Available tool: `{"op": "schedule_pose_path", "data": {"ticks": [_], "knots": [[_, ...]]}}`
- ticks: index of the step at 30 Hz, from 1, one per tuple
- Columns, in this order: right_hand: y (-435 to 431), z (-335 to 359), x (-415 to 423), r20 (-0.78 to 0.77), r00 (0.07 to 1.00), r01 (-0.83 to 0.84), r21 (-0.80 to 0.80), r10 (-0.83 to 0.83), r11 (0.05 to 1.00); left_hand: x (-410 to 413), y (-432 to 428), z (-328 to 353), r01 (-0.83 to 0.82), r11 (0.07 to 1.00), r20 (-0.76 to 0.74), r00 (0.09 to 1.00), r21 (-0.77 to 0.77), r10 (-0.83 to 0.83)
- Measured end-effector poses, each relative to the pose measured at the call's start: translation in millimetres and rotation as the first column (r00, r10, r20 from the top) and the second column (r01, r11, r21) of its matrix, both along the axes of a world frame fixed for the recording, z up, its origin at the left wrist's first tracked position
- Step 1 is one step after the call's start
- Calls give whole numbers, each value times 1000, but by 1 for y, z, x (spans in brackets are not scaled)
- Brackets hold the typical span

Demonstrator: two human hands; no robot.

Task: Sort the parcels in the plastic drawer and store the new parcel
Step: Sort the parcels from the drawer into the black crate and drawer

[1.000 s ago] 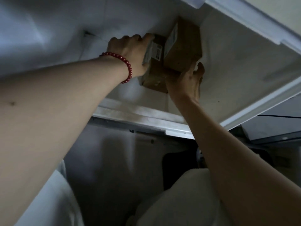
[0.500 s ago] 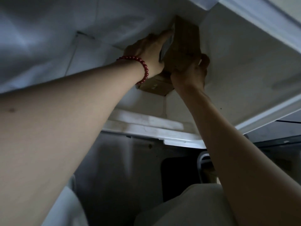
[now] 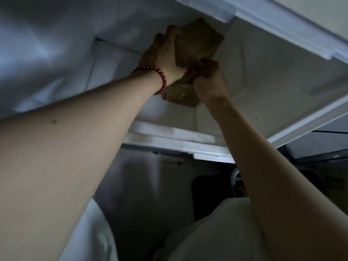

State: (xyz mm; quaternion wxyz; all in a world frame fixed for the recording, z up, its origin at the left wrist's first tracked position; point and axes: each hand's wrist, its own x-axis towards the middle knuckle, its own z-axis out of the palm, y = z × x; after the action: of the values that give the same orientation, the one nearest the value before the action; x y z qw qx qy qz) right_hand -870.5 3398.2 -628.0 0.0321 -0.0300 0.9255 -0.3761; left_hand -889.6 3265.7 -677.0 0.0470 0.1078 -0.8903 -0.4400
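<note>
Left hand [image 3: 162,53] fingers wrapped round upper parcel [image 3: 201,40]; right hand [image 3: 209,76] fingers curled, gripping its near edge. Lower parcel [image 3: 180,96] just under both wrists. Both parcels inside plastic drawer [image 3: 263,81]. Bead bracelet [image 3: 160,76] on left wrist.

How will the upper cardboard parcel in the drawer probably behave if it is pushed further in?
Probably stiff: the upper cardboard parcel shows flat faces and straight edges where the left hand and right hand grip it. Box-shaped, it should slide, not roll, on the smooth plastic drawer. Perhaps light, as a grip at its edges seems enough.
</note>
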Motion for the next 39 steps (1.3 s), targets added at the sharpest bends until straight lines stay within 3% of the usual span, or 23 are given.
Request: {"op": "schedule_pose_path", "data": {"ticks": [3,7,11,15,19,30,33,39], "knots": [[-15,1,13,43,990,-132,-41,134,990,12,-6,15,-81,997,-183,980,1,80],[-17,-4,21,62,981,-179,-43,182,983,30,-22,14,-165,986,-175,970,17,166],[-7,2,33,91,996,-18,-37,21,999,65,-29,26,-77,997,-149,986,-7,75],[7,10,56,123,992,-5,-109,18,994,114,-35,46,55,998,-127,991,4,-54],[12,22,87,103,994,-31,-26,34,999,159,-46,64,102,995,-105,989,18,-100],[-10,35,183,71,979,-180,-113,189,977,278,-64,92,-120,982,-74,989,148,132],[-5,46,193,34,966,-244,-201,256,949,303,-60,91,-225,919,-68,963,324,259],[6,50,217,8,963,-249,-354,269,902,329,-30,93,-329,810,-34,919,485,393]]}}
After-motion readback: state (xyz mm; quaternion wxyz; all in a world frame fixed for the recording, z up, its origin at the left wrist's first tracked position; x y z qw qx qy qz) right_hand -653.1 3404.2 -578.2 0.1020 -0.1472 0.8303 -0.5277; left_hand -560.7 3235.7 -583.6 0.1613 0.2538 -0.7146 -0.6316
